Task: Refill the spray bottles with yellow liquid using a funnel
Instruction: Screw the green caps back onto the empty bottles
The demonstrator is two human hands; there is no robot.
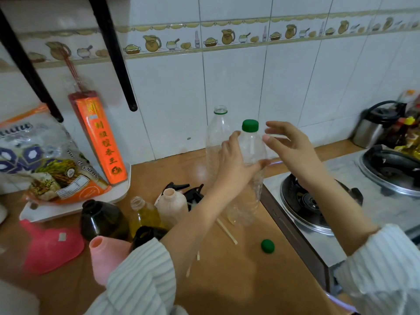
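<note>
My left hand (236, 162) grips a tall clear plastic bottle (250, 189) with a green cap (250, 125); a little yellow liquid sits at its bottom. My right hand (288, 146) hovers open just right of the cap, fingers spread, not touching it. Behind stands a second clear bottle (217, 137), uncapped. Near the front left are open spray bottles: a dark one (100, 220), a small clear one holding yellow liquid (143, 215), a beige one (172, 204) and a pink one (106, 255). Black spray heads (191, 189) lie behind them. A pink funnel (50, 246) lies at the left.
A loose green cap (267, 246) lies on the wooden counter (238, 280). A gas stove (318, 205) is at the right, with a pan lid (391, 176) and a steel kettle (375, 126) beyond. A rice bag (45, 160) and an orange box (100, 137) sit on a white tray at the left.
</note>
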